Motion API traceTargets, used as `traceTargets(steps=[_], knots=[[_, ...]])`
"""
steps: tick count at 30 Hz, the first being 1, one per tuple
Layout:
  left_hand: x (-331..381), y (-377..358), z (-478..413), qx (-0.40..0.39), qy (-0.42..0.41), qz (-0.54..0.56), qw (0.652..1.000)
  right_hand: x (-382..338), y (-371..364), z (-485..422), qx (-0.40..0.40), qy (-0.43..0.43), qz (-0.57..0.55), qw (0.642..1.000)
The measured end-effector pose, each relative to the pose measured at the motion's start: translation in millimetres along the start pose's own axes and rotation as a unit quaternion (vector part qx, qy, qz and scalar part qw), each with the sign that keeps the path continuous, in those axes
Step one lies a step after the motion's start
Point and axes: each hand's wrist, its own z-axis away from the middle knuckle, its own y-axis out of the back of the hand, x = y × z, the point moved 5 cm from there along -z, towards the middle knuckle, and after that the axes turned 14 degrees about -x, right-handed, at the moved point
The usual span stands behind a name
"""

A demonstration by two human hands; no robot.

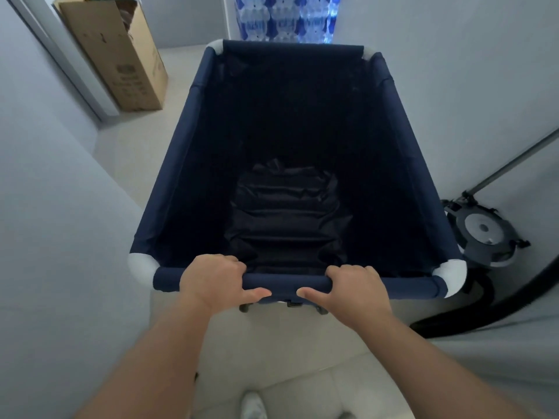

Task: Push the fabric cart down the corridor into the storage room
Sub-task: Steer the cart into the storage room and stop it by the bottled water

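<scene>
A navy fabric cart (187,152) with white corner joints fills the middle of the view. Its near top rail runs across in front of me. My left hand (216,281) is wrapped over that rail left of centre, thumb underneath. My right hand (351,287) grips the same rail right of centre, fingers curled over the top. A dark folded fabric bundle (287,219) lies at the bottom of the cart. Small wheels show just below the near rail.
A tall cardboard box (121,58) leans against the left wall beside a door frame. Stacked packs of water bottles (284,19) stand past the cart's far end. A vacuum cleaner (484,234) with a black hose (472,316) sits by the right wall. Pale walls close in on both sides.
</scene>
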Motion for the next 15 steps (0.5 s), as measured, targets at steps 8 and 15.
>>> traceTargets(steps=[8, 15], knots=[[-12.7, 4.3, -13.5, -0.003, -0.036, -0.018, 0.999, -9.9, -9.4, 5.4, -0.005, -0.052, -0.013, 0.999], [-11.4, 6.6, -28.1, -0.022, -0.060, -0.017, 0.998, -6.3, -10.4, 11.1, 0.024, -0.076, -0.027, 0.996]])
